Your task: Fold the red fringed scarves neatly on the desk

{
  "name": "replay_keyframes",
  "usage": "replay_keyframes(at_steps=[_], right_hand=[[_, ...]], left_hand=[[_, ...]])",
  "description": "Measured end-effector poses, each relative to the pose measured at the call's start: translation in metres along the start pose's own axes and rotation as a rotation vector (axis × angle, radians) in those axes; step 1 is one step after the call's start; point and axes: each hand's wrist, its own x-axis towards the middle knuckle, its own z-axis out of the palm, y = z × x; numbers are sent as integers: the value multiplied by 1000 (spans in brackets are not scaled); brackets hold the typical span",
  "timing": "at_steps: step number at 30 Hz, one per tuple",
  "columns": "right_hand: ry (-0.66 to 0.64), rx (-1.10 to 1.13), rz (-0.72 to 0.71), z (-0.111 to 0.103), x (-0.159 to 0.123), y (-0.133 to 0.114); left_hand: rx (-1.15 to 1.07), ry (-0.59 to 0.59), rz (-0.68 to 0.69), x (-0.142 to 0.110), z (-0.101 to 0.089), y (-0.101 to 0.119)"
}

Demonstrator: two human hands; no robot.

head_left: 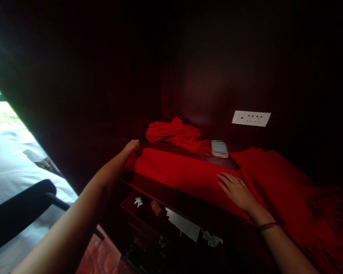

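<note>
A red fringed scarf lies in a smooth folded strip over a dark wooden surface, and its wider fringed part spreads out to the right. At the strip's far left end is my left hand, its fingers closed on the cloth's edge, though the fingertips are hidden. My right hand rests palm down on the scarf near the fold, fingers stretched out. Behind the strip sits a crumpled heap of red fringed cloth. Beside its fringe lies a small pale, blurred-out packet.
A white socket plate is on the dark back wall. Below the surface, white paper scraps and a small brown piece show against a dark lower shelf or drawer. To the left are a black chair and white bedding.
</note>
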Motion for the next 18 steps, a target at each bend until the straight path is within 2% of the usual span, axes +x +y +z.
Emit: replay_keyframes(at_steps=[6, 8, 12, 18], right_hand=[[4, 13, 3, 1, 1, -1], [11, 12, -1, 3, 2, 0], [37, 18, -9, 8, 2, 4], [50, 19, -23, 15, 3, 10]], left_hand=[[51, -170, 42, 4, -2, 7], [66, -192, 71, 2, -4, 7], [118, -135, 83, 1, -8, 6], [197, 55, -4, -2, -7, 4]])
